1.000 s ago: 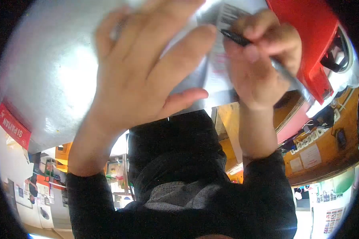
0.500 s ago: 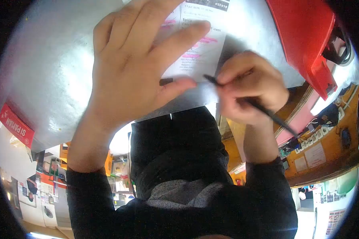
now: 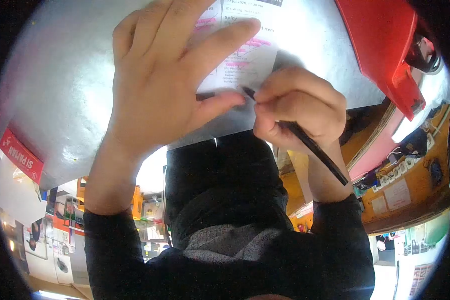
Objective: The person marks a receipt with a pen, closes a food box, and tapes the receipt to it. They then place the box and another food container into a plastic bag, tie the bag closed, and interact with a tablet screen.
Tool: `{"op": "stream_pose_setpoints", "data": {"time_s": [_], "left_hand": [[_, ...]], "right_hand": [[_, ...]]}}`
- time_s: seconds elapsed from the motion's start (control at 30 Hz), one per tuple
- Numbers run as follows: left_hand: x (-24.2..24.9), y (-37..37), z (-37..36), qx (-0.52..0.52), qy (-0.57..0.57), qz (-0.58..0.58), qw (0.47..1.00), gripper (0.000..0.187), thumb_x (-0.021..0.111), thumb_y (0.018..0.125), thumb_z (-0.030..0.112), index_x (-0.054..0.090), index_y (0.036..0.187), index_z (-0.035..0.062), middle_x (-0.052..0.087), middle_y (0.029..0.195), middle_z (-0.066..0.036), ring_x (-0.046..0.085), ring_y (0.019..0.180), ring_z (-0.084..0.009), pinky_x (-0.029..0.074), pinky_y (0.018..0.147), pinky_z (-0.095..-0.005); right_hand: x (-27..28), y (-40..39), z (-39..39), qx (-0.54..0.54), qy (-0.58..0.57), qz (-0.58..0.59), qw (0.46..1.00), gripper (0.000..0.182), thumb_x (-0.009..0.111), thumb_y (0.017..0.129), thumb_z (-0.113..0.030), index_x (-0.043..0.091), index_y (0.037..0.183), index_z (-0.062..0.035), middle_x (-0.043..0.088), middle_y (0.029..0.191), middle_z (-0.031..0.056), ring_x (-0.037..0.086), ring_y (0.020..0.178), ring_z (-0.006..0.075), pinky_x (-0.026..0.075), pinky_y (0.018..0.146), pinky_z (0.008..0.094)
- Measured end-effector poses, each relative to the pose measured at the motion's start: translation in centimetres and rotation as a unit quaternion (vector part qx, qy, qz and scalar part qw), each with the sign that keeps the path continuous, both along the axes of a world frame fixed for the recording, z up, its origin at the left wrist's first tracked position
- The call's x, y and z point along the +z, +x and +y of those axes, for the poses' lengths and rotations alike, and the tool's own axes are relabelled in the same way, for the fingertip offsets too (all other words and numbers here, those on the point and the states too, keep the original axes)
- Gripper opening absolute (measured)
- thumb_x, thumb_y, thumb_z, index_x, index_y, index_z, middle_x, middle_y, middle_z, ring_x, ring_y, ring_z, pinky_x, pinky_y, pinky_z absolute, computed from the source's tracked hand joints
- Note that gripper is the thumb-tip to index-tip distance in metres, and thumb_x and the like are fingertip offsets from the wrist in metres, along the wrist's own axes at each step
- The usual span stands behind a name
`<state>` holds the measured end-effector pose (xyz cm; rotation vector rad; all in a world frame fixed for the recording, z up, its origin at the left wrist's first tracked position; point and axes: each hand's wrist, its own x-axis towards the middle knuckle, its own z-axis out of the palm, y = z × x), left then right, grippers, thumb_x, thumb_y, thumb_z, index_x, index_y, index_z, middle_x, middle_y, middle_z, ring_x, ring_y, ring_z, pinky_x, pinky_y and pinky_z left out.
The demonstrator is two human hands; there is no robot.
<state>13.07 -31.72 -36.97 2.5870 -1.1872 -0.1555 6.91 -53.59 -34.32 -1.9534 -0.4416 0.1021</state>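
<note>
My left hand [image 3: 160, 85] lies across a printed order slip [image 3: 235, 75], fingers stretched and thumb apart, on the silvery tabletop [image 3: 70, 75]. Pink highlighter strokes mark several lines of the slip, and part of it is hidden under my fingers. A small dark piece [image 3: 205, 96] shows beside my left thumb. Between the fingers and thumb of my right hand [image 3: 305, 107] is a slim black pen [image 3: 317, 152], tilted, its tip close to the slip's lower edge, near the left thumb's end.
A red plastic object [image 3: 385, 50] stands at the right of the tabletop, with a dark coiled item beside it. A red sign [image 3: 21, 156] is at the left edge. Down on the right, a wooden ledge [image 3: 390, 200] carries sockets and cables.
My right hand has moved left with the pen, bringing the tip closer to my left thumb. The left hand stays spread on the slip, with the view shifted slightly.
</note>
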Motion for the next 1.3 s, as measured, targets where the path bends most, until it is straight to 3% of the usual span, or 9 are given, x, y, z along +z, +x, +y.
{"op": "stream_pose_setpoints", "data": {"time_s": [0.13, 0.4, 0.53, 0.63, 0.83, 0.93, 1.1, 1.2, 1.3], "left_hand": [[3.0, 0.1, -1.2, 0.056, -0.061, 0.083, 0.993, 0.059, 0.068, 0.076, 0.056, 0.065, 0.125, 0.0234, 0.048, 0.141, -0.008, 0.046, 0.126, -0.0313, 0.029, 0.102, -0.0454], [3.1, -0.4, -0.8, 0.042, -0.105, 0.046, 0.992, 0.05, 0.071, 0.079, 0.044, 0.064, 0.123, 0.021, 0.047, 0.141, -0.012, 0.043, 0.13, -0.0332, 0.034, 0.1, -0.0513], [3.8, -1.0, -0.9, 0.101, -0.195, 0.026, 0.975, 0.05, 0.073, 0.078, 0.035, 0.062, 0.124, 0.0213, 0.046, 0.142, -0.012, 0.041, 0.132, -0.0337, 0.033, 0.099, -0.0532], [4.7, -2.4, -0.6, 0.158, -0.128, 0.019, 0.979, 0.046, 0.07, 0.08, 0.035, 0.063, 0.123, 0.0187, 0.042, 0.145, -0.012, 0.037, 0.135, -0.0317, 0.03, 0.103, -0.0533], [6.9, -3.4, -1.8, 0.071, 0.037, 0.083, 0.993, 0.052, 0.065, 0.086, 0.038, 0.054, 0.135, 0.0252, 0.035, 0.153, -0.01, 0.029, 0.143, -0.0289, 0.025, 0.108, -0.0577], [7.0, -1.4, -4.6, 0.054, 0.044, 0.084, 0.994, 0.055, 0.065, 0.087, 0.036, 0.05, 0.14, 0.0271, 0.03, 0.156, -0.01, 0.025, 0.145, -0.0273, 0.02, 0.112, -0.0582], [8.0, 1.7, -8.5, 0.071, 0.068, 0.077, 0.992, 0.058, 0.063, 0.088, 0.037, 0.046, 0.143, 0.0279, 0.028, 0.157, -0.01, 0.025, 0.146, -0.0277, 0.021, 0.112, -0.0582], [7.3, 0.4, -7.4, 0.163, -0.005, 0.023, 0.986, 0.066, 0.065, 0.087, 0.041, 0.043, 0.144, 0.0182, 0.031, 0.155, -0.012, 0.026, 0.144, -0.0317, 0.022, 0.112, -0.0581], [8.3, -3.5, -1.9, 0.456, -0.202, -0.031, 0.866, 0.079, 0.07, 0.08, 0.041, 0.04, 0.138, -0.0046, 0.04, 0.144, -0.024, 0.035, 0.135, -0.0407, 0.025, 0.112, -0.0555]], "right_hand": [[1.2, -0.8, -1.7, -0.058, -0.046, -0.018, 0.997, 0.014, 0.069, 0.068, 0.006, 0.058, 0.071, -0.0027, 0.06, 0.079, 0.011, 0.061, 0.067, 0.0196, 0.049, 0.057, 0.0286], [11.0, 3.3, -5.4, -0.238, -0.093, -0.179, 0.95, 0.016, 0.067, 0.065, 0.008, 0.063, 0.077, -0.0007, 0.066, 0.083, 0.015, 0.066, 0.077, 0.0235, 0.052, 0.067, 0.0312], [12.5, 9.6, -5.9, -0.257, -0.175, -0.128, 0.942, 0.033, 0.08, 0.07, -0.006, 0.068, 0.101, -0.003, 0.07, 0.091, 0.0127, 0.068, 0.082, 0.0285, 0.054, 0.074, 0.0347], [14.0, 8.6, -7.4, -0.278, -0.27, -0.164, 0.907, 0.049, 0.083, 0.069, -0.015, 0.066, 0.114, -0.0044, 0.069, 0.098, 0.0152, 0.067, 0.088, 0.0332, 0.054, 0.08, 0.0375], [9.0, 2.4, -12.6, -0.21, -0.275, 0.054, 0.936, 0.068, 0.086, 0.065, -0.017, 0.059, 0.124, 0.0044, 0.069, 0.106, 0.0174, 0.068, 0.095, 0.0325, 0.053, 0.086, 0.0378], [7.3, 4.3, -15.9, -0.138, -0.102, 0.184, 0.968, 0.077, 0.088, 0.063, -0.012, 0.055, 0.13, 0.0041, 0.07, 0.103, 0.0173, 0.068, 0.091, 0.0231, 0.053, 0.081, 0.0345], [10.0, 4.6, -15.8, -0.132, -0.189, 0.171, 0.958, 0.071, 0.086, 0.064, -0.015, 0.058, 0.127, 0.0021, 0.069, 0.106, 0.0201, 0.068, 0.096, 0.0303, 0.052, 0.086, 0.0372], [8.9, 2.4, -13.1, -0.174, -0.243, 0.059, 0.953, 0.078, 0.086, 0.066, -0.023, 0.053, 0.131, 0.003, 0.067, 0.109, 0.0224, 0.066, 0.1, 0.0334, 0.051, 0.09, 0.0384], [9.5, 0.7, -11.4, -0.226, -0.233, 0.002, 0.946, 0.093, 0.087, 0.066, -0.028, 0.041, 0.139, 0.007, 0.051, 0.131, 0.0271, 0.05, 0.122, 0.0393, 0.039, 0.104, 0.0418]]}}
